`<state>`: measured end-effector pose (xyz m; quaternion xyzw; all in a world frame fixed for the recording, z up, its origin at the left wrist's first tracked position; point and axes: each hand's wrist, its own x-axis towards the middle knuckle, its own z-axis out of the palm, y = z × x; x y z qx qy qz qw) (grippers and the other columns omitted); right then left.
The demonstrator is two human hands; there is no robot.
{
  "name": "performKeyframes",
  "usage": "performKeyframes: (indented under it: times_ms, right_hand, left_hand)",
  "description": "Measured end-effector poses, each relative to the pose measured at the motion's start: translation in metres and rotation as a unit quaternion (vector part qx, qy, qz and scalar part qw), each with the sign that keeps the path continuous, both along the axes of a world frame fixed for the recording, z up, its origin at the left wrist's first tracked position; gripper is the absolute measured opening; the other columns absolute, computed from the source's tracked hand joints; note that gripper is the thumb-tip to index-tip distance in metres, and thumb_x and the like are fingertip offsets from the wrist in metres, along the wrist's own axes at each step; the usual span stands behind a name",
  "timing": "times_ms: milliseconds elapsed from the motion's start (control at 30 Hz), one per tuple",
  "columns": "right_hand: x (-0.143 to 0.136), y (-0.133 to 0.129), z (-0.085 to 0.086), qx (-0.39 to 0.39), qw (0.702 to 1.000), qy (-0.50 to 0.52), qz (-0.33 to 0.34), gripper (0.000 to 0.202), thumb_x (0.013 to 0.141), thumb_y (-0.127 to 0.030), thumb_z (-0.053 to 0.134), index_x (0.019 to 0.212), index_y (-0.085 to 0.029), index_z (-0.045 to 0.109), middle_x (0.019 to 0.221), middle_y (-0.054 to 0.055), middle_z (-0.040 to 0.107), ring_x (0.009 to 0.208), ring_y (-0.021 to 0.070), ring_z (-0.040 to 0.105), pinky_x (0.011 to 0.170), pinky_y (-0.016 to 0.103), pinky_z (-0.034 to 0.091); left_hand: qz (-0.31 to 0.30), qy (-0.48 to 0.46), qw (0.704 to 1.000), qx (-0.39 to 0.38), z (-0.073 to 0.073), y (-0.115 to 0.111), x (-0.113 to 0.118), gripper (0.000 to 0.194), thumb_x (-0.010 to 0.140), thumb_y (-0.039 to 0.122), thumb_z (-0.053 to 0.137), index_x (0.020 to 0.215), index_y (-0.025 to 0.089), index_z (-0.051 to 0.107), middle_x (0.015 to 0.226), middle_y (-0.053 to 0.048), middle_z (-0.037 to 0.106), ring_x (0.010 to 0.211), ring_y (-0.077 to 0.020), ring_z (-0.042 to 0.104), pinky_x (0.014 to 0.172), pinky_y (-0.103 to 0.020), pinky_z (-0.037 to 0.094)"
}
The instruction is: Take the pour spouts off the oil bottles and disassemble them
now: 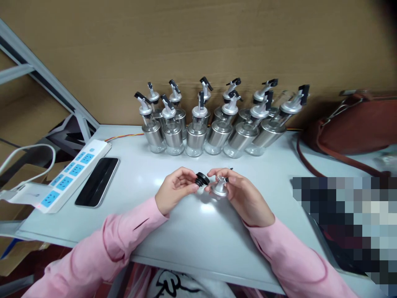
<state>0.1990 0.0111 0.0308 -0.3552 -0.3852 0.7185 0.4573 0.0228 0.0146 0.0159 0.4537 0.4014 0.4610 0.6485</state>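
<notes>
Black stopper occupies left grip; adapter mark illegible.

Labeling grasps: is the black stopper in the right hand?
No, the left hand holds the black stopper, while the right hand holds the silver spout.

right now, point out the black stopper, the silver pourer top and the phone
black stopper (203,179): head view, on its wide black end
silver pourer top (219,189): head view, on its flared silver base
phone (98,182): head view, middle of its dark screen
</notes>
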Motion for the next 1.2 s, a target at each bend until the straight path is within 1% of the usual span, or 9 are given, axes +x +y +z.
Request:
performKeyframes:
  times_ms: [100,200,300,400,500,767,900,1100,1200]
  right_hand:
    - [0.0,0.001,0.0,0.019,0.998,-0.037,-0.039,0.016,0.068,-0.033,0.052,0.07,-0.018,0.059,0.093,0.004,0.053,0.078,0.0176,0.055,0.066,0.029,0.042]
    - [0.001,0.003,-0.001,0.025,0.995,-0.06,-0.074,0.015,0.066,-0.032,0.055,0.067,-0.018,0.06,0.081,0.002,0.051,0.071,0.0147,0.049,0.06,0.026,0.039]
    - [0.0,0.004,-0.001,-0.015,0.997,-0.016,-0.075,0.016,0.066,-0.033,0.058,0.07,-0.018,0.061,0.071,0.001,0.05,0.062,0.0125,0.047,0.058,0.026,0.039]
    - [0.0,0.004,-0.001,-0.038,0.996,0.017,-0.083,0.017,0.066,-0.033,0.06,0.072,-0.017,0.062,0.074,0.002,0.053,0.065,0.0129,0.05,0.061,0.027,0.041]
    - [0.0,0.004,-0.001,-0.044,0.995,0.03,-0.084,0.017,0.067,-0.032,0.059,0.074,-0.017,0.063,0.076,0.002,0.055,0.066,0.0127,0.051,0.062,0.027,0.042]
    - [0.002,0.006,0.002,-0.044,0.99,0.064,-0.114,0.012,0.064,-0.027,0.058,0.066,-0.017,0.065,0.075,0.002,0.057,0.065,0.0109,0.051,0.061,0.022,0.045]
    - [0.003,0.007,0.001,-0.038,0.988,0.072,-0.131,0.011,0.066,-0.025,0.059,0.069,-0.017,0.066,0.078,0.0,0.057,0.063,0.0083,0.051,0.059,0.019,0.045]
    - [0.002,0.007,-0.001,-0.037,0.988,0.072,-0.133,0.012,0.067,-0.027,0.062,0.075,-0.019,0.064,0.081,0.0,0.056,0.074,0.0112,0.054,0.066,0.021,0.047]
    - [0.001,0.007,0.0,-0.02,0.99,0.056,-0.125,0.011,0.069,-0.028,0.061,0.076,-0.02,0.063,0.082,0.0,0.055,0.075,0.0119,0.053,0.068,0.023,0.046]
  left_hand:
    - [0.006,0.006,1.0,0.008,-0.001,0.001,-0.001,0.026,0.06,0.018,0.073,0.077,0.014,0.055,0.072,0.002,0.057,0.062,-0.0068,0.054,0.062,-0.019,0.044]
    - [0.003,0.03,0.999,0.031,-0.003,0.0,-0.002,0.022,0.063,0.016,0.07,0.079,0.015,0.055,0.074,0.002,0.057,0.066,-0.008,0.054,0.064,-0.02,0.044]
    - [0.002,0.103,0.987,0.12,-0.003,-0.004,-0.003,0.014,0.07,0.015,0.064,0.081,0.016,0.056,0.078,0.0,0.058,0.071,-0.0099,0.055,0.07,-0.023,0.043]
    - [-0.002,0.181,0.956,0.229,-0.001,-0.007,-0.006,0.01,0.075,0.016,0.061,0.085,0.016,0.056,0.079,-0.002,0.059,0.073,-0.0122,0.054,0.073,-0.026,0.042]
    - [-0.001,0.214,0.936,0.281,0.001,-0.008,-0.008,0.009,0.078,0.017,0.059,0.087,0.016,0.056,0.078,-0.003,0.059,0.072,-0.0132,0.054,0.07,-0.028,0.043]
    - [0.004,0.218,0.929,0.299,0.002,-0.01,-0.007,0.009,0.08,0.016,0.057,0.088,0.017,0.055,0.079,-0.003,0.058,0.072,-0.0129,0.054,0.069,-0.027,0.043]
    - [0.001,0.218,0.928,0.303,0.0,-0.01,-0.007,0.009,0.08,0.016,0.057,0.089,0.016,0.055,0.08,-0.003,0.058,0.072,-0.0123,0.054,0.069,-0.026,0.043]
    - [-0.009,0.228,0.929,0.293,0.001,-0.01,-0.008,0.009,0.081,0.018,0.055,0.089,0.017,0.055,0.08,-0.003,0.058,0.073,-0.013,0.054,0.07,-0.026,0.043]
    - [-0.013,0.23,0.929,0.291,0.002,-0.011,-0.008,0.009,0.081,0.019,0.055,0.09,0.017,0.055,0.08,-0.002,0.058,0.073,-0.0131,0.054,0.07,-0.026,0.042]
